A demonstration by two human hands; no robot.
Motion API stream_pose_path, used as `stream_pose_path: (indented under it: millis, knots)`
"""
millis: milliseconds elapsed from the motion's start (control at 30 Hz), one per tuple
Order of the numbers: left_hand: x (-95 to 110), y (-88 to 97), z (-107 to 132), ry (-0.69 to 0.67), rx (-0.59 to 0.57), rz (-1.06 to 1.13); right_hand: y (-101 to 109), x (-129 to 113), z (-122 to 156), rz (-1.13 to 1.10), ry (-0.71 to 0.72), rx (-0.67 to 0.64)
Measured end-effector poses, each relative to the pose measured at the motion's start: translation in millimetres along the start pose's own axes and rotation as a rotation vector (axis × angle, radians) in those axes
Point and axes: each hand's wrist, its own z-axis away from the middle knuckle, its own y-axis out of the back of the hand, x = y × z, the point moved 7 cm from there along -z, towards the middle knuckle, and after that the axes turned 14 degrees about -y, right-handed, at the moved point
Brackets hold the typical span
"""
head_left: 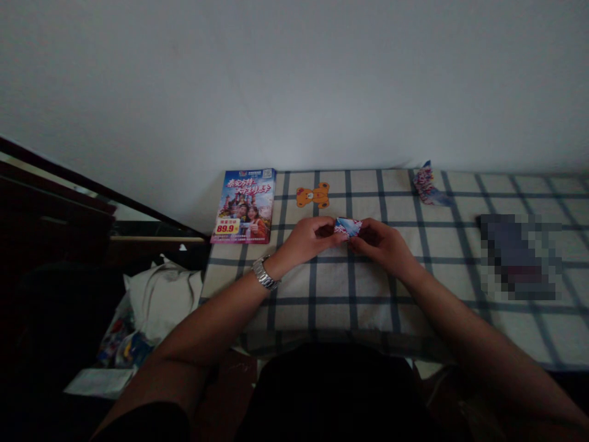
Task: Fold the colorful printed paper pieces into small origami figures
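Observation:
Between my two hands is a small piece of folded paper (348, 227), printed in blue, white and red. My left hand (313, 238), with a metal watch on the wrist, pinches its left side. The right side is pinched by the thumb and fingers of my right hand (384, 245). Both hands are just above or resting on the checked tablecloth (331, 276); I cannot tell which. Beyond my left hand lies a flat orange teddy bear figure (313, 195).
A stack of printed flyers (246, 205) lies at the table's left end. Near the wall stands a crumpled or folded printed paper piece (427, 187). A pixelated dark object (518, 258) lies at right. White bags (163, 298) are below the table's left edge.

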Motion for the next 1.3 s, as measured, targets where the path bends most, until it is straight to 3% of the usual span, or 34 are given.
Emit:
stream_pose_path:
  millis: [333, 633, 1000, 1300]
  knots:
    - [-2.4, -5.2, 1.4, 0.043, 0.031, 0.114, -2.1, -0.6, 1.4, 0.039, -0.012, -0.004]
    - [-2.2, -6.7, 2.1, 0.064, 0.025, 0.174, -2.9, -0.3, 0.8, -0.109, -0.081, -0.032]
    - [-0.3, -7.1, 2.9, 0.023, -0.006, 0.085, 1.6, 0.8, -0.2, -0.144, -0.065, 0.011]
    - [0.6, -7.6, 3.3, 0.054, -0.006, 0.155, -0.7, 1.5, 0.3, -0.148, -0.108, -0.007]
